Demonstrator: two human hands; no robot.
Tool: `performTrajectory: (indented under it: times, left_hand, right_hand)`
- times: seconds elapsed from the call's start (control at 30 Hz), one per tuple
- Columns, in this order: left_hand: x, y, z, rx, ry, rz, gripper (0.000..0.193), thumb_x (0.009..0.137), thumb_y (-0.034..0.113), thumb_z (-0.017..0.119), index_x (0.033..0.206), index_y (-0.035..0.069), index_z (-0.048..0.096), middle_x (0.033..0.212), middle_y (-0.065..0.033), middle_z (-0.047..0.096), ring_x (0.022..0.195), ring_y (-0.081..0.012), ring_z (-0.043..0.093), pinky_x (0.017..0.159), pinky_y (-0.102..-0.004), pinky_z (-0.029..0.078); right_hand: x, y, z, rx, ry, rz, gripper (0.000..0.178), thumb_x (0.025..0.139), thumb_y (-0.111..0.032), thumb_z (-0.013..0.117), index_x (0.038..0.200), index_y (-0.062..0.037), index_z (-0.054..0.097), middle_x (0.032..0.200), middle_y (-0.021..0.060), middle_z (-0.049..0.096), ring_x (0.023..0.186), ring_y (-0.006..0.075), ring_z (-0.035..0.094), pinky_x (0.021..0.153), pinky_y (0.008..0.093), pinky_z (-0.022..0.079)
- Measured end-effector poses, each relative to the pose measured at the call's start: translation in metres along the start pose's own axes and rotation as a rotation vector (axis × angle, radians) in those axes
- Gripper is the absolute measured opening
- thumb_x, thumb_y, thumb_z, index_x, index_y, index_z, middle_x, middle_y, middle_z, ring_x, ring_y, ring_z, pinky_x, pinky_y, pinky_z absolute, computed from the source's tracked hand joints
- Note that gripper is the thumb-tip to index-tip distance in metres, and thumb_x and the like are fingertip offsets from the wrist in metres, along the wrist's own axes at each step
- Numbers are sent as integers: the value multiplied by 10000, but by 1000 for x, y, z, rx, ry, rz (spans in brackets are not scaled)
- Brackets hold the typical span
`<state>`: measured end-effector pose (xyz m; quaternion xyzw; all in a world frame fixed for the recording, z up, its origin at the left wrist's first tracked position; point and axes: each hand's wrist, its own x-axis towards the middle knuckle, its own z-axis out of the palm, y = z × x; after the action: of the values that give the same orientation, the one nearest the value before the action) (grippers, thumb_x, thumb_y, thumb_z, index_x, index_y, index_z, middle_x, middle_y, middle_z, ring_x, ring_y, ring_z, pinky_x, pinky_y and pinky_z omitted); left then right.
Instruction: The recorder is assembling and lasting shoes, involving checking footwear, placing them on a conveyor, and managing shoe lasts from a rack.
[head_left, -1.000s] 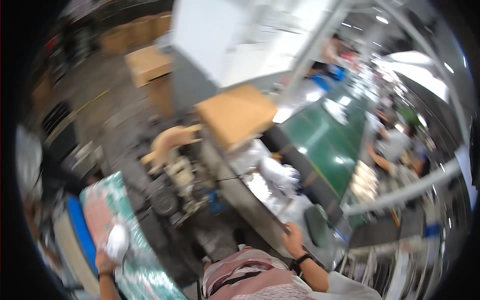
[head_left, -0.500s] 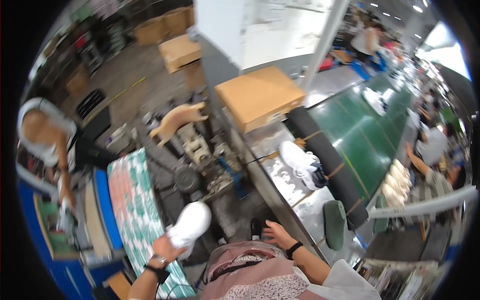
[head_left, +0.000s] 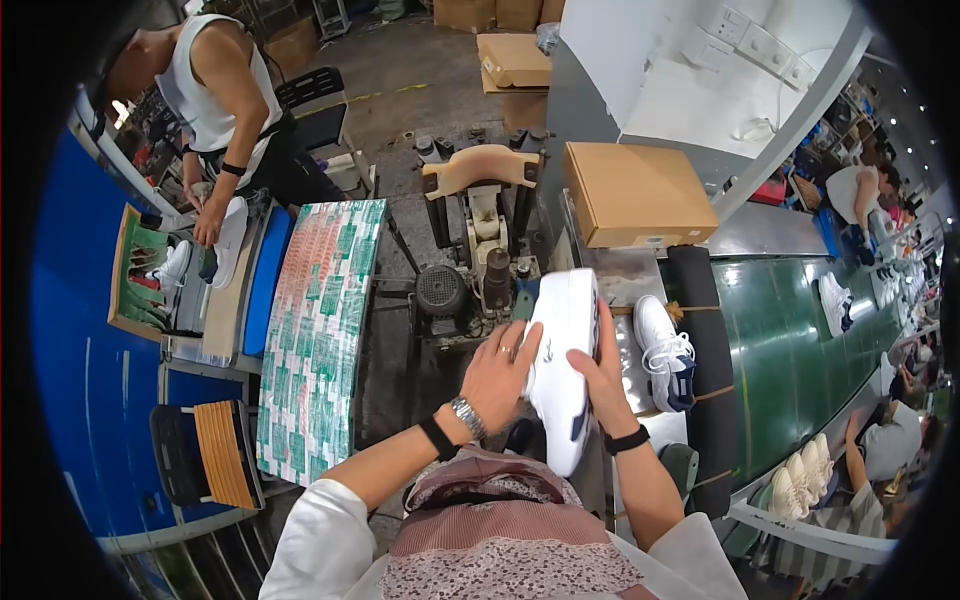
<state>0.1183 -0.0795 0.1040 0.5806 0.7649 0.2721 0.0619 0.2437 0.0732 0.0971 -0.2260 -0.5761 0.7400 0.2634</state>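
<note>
Holding a white shoe point(head_left: 562, 325) in front of the apron point(head_left: 490, 535), the two hands meet it from opposite edges. The right hand point(head_left: 603, 378) pinches it, thumb across the upward face and fingers along the right edge. The left hand point(head_left: 497, 383) lays its slightly spread fingers on the left edge; its thumb is hidden, so I cannot tell whether it grips or only steadies. The shoe's length runs away from the body, a navy patch near the closer end, and whether the sole or a side faces up is unclear. Support from both sides probably keeps it from rolling, and the height seems to suit a close look.

To the right, a laced white-and-navy shoe point(head_left: 664, 352) rests on the metal bench point(head_left: 655, 428), likely put there to be within easy reach. A dark padded roll point(head_left: 700, 325) lies between it and the green belt point(head_left: 780, 370), perhaps as a cushion or barrier. A closed cardboard box point(head_left: 640, 190) sits at the bench's far end.

Beyond the hands stands a machine with a curved tan pad point(head_left: 480, 168) and a ribbed motor point(head_left: 441, 288) on the worn, grey floor. To the left is a long board point(head_left: 325, 330) in glossy green-and-red patterned wrap; past it, a co-worker point(head_left: 235, 85) in a sleeveless top bends over another shoe point(head_left: 231, 245). More people work along the belt at the right, near a row of cream shoe shapes point(head_left: 800, 475).
</note>
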Motion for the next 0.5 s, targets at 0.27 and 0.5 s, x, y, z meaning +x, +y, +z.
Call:
performTrajectory:
  times: [0.27,0.5]
  left_hand:
    - [68,-57,25,-227,348,-134,1007,708,-11,748,1547,-23,191,1443,-299,387,1327,-476,427,1071,-452,456]
    - [68,-105,51,-490,400,-148,916,897,135,657,1572,-42,64,1470,-341,398,1353,-461,437,1129,-471,382]
  right_hand:
    - [114,-4,33,-754,39,-333,1012,764,-231,782,1567,16,217,1450,292,449,1314,391,501,1102,438,406]
    - [126,-28,100,-1245,23,-262,1053,757,-460,748,1579,-64,223,1305,280,476,1071,492,615,919,526,521]
